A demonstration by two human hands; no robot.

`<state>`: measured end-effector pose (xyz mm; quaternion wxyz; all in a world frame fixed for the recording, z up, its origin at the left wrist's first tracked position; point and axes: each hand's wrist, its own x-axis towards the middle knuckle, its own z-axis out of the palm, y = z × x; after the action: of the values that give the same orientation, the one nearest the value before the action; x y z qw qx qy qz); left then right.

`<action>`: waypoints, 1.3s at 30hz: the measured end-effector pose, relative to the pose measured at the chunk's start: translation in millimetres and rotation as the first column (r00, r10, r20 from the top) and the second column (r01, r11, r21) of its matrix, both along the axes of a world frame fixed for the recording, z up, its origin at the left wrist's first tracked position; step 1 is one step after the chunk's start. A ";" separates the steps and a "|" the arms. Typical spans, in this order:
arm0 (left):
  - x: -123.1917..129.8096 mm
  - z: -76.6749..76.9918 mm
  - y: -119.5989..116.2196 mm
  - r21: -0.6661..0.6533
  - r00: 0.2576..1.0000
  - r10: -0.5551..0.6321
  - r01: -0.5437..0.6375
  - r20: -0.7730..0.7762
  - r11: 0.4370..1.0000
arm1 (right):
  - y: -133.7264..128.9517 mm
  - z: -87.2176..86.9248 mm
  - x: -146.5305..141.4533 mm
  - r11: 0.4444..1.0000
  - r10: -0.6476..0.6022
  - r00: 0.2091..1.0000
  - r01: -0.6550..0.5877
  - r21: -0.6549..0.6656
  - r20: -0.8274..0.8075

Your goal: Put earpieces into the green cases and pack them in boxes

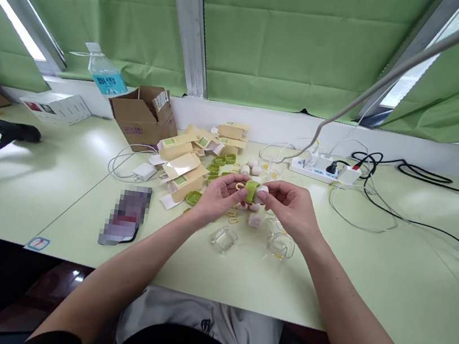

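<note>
Green holder (250, 191), centre of the frame, is pinched in the left grip (218, 196); the right grip (294, 207) pinches the adjoining white piece (261, 193).

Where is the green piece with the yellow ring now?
In the head view, the green piece is near the middle, held between the left hand and right hand, above the table.

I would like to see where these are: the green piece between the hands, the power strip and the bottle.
Green piece (250, 191): head view, middle of its visible side.
Power strip (317, 173): head view, front of its white body.
Bottle (111, 84): head view, its lower, labelled part.
</note>
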<state>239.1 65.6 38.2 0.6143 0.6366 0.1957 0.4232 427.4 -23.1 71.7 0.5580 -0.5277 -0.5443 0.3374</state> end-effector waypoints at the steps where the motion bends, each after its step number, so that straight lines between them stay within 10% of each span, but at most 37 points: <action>1: 0.1 0.0 0.0 0.003 1.000 -0.001 0.001 -0.002 1.000 | 0.2 0.2 -0.5 1.000 0.006 1.000 -0.006 -0.004 -0.011; 39: 12.8 -11.6 -6.6 0.195 0.989 0.133 -0.142 0.057 0.970 | 11.9 -27.3 -27.0 0.982 -0.175 0.928 0.190 0.014 -0.329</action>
<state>251.9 58.9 26.5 0.5210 0.6703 0.1825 0.4959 400.4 -11.2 44.4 0.6812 -0.4999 -0.4009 0.3541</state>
